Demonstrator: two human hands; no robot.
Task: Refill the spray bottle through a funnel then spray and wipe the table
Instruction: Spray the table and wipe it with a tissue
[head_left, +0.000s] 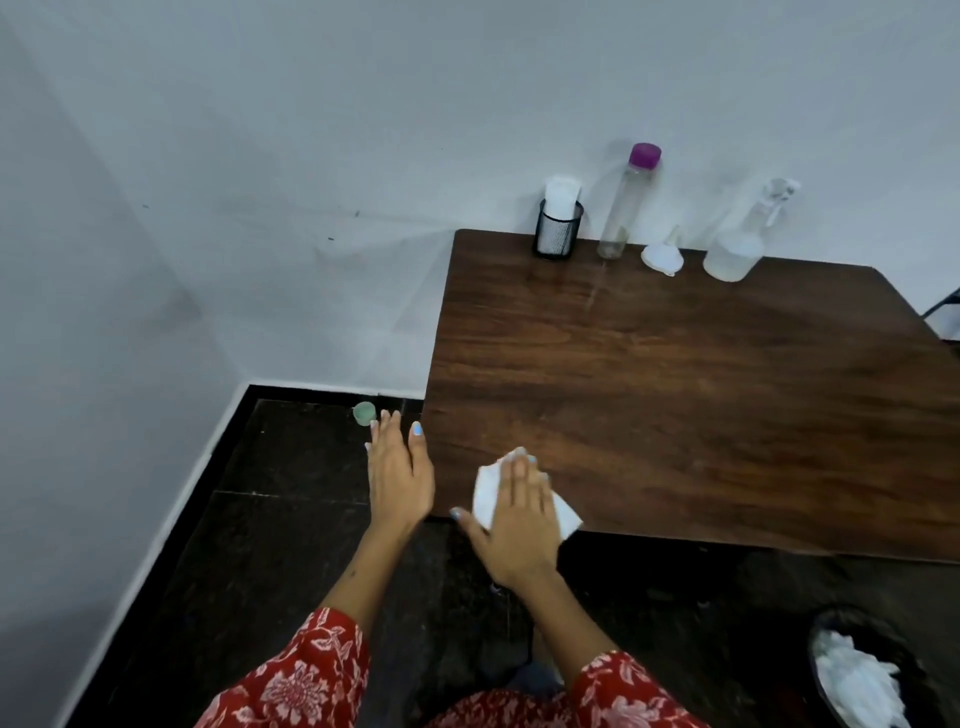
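We press our right grip (519, 525) flat, fingers straight, on the tissue (488, 493) to wipe the desk (675, 389) at its near corner, left grip (397, 473) flat and empty beyond the edge, while the spray bottle (737, 249) stands back by the wall, likely clear of the wiping.

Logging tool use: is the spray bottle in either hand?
No: the spray bottle stands at the far edge of the table; right hand presses a tissue, left hand holds nothing.
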